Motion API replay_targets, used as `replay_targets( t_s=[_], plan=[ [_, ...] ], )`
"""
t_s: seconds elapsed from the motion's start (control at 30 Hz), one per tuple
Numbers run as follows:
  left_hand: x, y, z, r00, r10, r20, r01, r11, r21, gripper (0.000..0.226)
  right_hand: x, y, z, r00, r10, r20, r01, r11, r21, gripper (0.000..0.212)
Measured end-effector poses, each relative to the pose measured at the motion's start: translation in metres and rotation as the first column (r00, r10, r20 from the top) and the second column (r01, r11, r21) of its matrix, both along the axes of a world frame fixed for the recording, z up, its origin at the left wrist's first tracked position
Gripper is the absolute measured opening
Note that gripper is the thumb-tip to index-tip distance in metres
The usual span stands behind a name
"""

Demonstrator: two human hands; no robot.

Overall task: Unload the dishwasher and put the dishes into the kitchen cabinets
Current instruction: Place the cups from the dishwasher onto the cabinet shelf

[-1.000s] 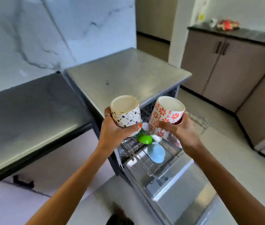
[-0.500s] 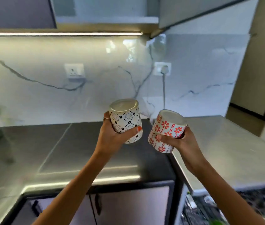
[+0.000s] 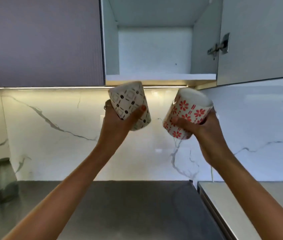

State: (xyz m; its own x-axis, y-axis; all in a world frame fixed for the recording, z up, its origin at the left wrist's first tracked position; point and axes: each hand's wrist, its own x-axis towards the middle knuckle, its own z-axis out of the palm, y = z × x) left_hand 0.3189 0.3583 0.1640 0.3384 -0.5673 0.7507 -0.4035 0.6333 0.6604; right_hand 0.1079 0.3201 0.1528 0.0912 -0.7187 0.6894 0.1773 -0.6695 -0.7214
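Observation:
My left hand [image 3: 118, 122] grips a white cup with a black geometric pattern [image 3: 128, 101], raised just below the upper cabinet. My right hand [image 3: 201, 129] grips a white cup with red flowers [image 3: 187, 110], tilted to the right at about the same height. Both cups sit a little under the front edge of the open wall cabinet's shelf [image 3: 159, 77]. The cabinet's inside shows nothing on the visible shelf. The dishwasher is out of view.
The cabinet door [image 3: 258, 40] stands open to the right, hinge showing. A closed grey-purple cabinet door [image 3: 45, 40] is on the left. A greenish glass bottle [image 3: 5, 181] stands on the dark countertop [image 3: 128, 210] at left. A lighter counter [image 3: 251, 201] lies at right.
Both hands have lifted the cups from the dishwasher up towards the wall cabinet. The view has swung upward, so the open cabinet now fills the top.

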Motion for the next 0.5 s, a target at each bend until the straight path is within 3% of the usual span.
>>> replay_targets(
  t_s=[0.13, 0.3, 0.5],
  plan=[
    [0.012, -0.028, 0.062, 0.994, -0.044, -0.098, 0.037, 0.997, -0.074, 0.067, 0.016, -0.034, 0.063, 0.997, 0.065, 0.039, -0.062, 0.995, -0.073, 0.088],
    [0.026, -0.069, 0.122, 0.983, -0.134, -0.123, 0.114, 0.982, -0.153, 0.057, 0.034, -0.081, 0.134, 0.994, 0.098, 0.056, -0.091, 0.989, -0.116, 0.091],
    [0.043, -0.127, 0.177, 0.994, -0.003, -0.108, -0.009, 0.994, -0.111, 0.07, 0.061, -0.144, 0.195, 1.0, 0.004, -0.025, -0.008, 0.987, -0.163, 0.09]
  ],
)
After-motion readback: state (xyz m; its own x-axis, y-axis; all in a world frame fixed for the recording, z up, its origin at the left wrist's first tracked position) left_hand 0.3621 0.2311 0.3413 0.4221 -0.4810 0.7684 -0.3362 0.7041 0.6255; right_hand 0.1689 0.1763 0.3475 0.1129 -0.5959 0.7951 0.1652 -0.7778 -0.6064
